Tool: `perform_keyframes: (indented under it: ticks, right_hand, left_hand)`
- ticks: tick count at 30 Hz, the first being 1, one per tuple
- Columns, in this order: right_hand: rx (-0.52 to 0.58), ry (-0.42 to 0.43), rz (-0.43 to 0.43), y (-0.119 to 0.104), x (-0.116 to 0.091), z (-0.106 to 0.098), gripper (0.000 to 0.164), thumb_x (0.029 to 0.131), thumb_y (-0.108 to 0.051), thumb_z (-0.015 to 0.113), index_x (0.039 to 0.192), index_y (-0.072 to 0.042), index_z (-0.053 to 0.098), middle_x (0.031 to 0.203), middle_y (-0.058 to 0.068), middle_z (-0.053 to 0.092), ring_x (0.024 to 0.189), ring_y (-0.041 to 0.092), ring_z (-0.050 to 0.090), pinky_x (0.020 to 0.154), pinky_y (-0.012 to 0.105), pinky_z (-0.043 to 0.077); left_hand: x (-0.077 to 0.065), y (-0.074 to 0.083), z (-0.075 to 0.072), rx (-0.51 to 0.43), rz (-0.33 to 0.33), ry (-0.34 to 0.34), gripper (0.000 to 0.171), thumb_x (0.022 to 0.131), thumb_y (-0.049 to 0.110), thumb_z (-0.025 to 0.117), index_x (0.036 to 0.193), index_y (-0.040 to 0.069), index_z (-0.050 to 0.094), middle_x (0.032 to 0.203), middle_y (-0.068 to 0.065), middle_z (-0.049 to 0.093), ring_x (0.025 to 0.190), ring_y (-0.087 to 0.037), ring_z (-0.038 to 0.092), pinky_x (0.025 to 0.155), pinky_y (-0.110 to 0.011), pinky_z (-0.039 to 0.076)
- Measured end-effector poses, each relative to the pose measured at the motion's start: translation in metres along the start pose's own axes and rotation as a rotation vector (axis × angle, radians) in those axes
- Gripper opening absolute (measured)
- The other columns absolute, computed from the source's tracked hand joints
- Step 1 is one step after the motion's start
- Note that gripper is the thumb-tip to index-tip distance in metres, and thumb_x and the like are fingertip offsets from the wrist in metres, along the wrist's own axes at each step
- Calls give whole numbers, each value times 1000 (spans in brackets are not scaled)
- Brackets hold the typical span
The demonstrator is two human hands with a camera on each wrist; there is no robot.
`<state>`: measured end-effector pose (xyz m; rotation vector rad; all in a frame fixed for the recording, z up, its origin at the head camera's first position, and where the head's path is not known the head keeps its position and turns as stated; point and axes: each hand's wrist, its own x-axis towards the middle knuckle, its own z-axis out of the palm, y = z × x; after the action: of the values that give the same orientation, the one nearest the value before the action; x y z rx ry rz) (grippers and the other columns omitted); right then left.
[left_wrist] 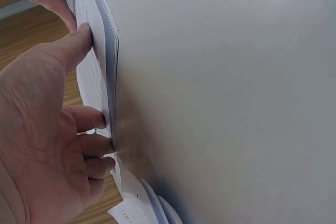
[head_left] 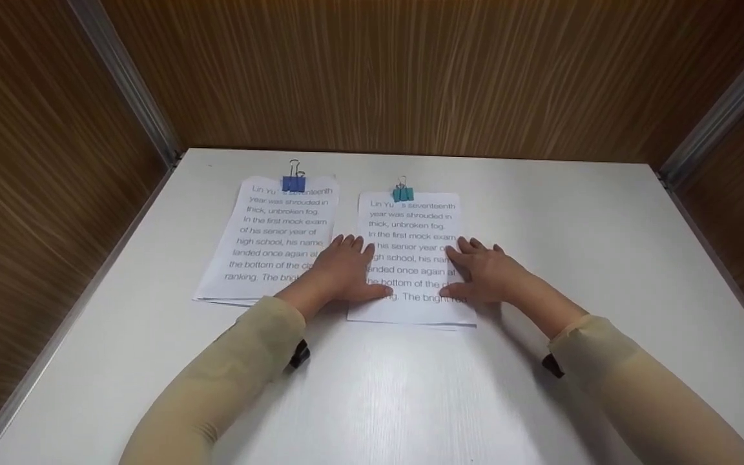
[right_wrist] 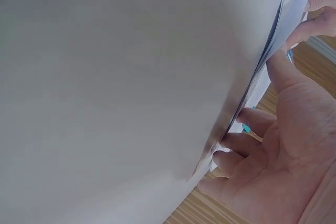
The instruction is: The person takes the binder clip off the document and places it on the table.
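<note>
In the head view, a stack of printed sheets lies flat, with a teal binder clip at its top edge. My left hand is at its left side, thumb on the lower print and fingers along the edge. Opposite it, my right hand touches the right edge, its thumb also over the paper. Both wrist views show the fingertips of the left hand and right hand at the stack's sides, with the thumbs on top. The lower sheets fan slightly at the near edge.
A second stack of printed sheets with a blue binder clip lies to the left, partly behind my left hand and forearm. Both stacks are on a white table. Wood-grain panels enclose the back and sides.
</note>
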<state>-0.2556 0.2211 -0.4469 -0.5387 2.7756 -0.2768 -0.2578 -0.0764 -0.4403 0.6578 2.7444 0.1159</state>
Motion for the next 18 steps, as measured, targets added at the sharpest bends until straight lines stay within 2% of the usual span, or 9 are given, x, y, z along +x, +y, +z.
perform_keyframes:
  ticks: [11, 18]
  right_hand:
    - [7, -2, -4, 1, -18, 4, 100, 92, -65, 74, 165, -9, 35, 171, 23, 24, 159, 44, 17, 126, 67, 13]
    - [-7, 6, -13, 0, -27, 8, 100, 92, -65, 73, 165, -8, 35, 171, 24, 24, 159, 46, 17, 125, 68, 13]
  left_hand:
    - [-11, 11, 10, -20, 1, 16, 106, 96, 76, 52, 167, 1, 27, 171, -27, 23, 160, -43, 17, 131, -46, 8]
    - [-18, 17, 13, 5, 4, 19, 107, 96, 76, 52, 166, 0, 28, 170, -28, 24, 160, -44, 18, 131, -47, 8]
